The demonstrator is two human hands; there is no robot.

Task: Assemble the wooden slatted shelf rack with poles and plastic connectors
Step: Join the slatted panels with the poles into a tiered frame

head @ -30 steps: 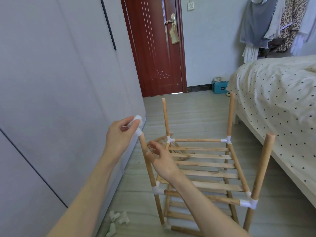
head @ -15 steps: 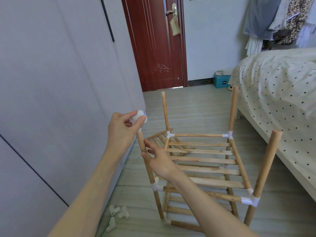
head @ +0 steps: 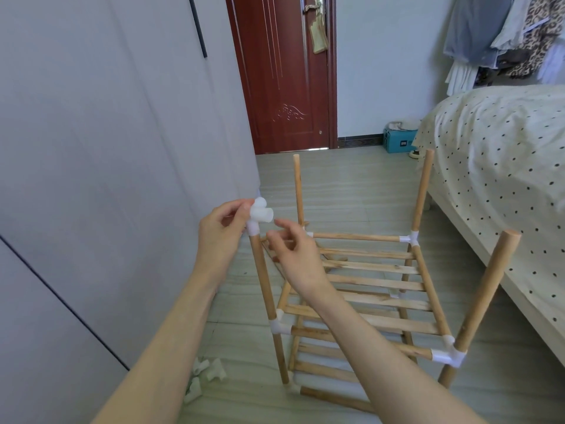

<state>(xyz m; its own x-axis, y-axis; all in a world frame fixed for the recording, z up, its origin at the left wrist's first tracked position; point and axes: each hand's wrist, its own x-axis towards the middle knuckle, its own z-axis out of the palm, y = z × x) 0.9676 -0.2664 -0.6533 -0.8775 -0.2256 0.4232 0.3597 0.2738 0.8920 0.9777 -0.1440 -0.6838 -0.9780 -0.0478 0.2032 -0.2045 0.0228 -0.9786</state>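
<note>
At seven o'clock on the floor, spare connectors are lying loose. Above, the left hand is pinching a white connector atop the near-left pole; the right hand is hovering loosely curled, holding nothing. Skewed pressing could tilt the half-built rack.

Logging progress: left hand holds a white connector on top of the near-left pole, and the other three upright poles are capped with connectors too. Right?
Not quite. The head view shows the left hand holding the white connector on the near-left pole, but the other three upright poles, such as the near-right pole, have bare tops.
</note>
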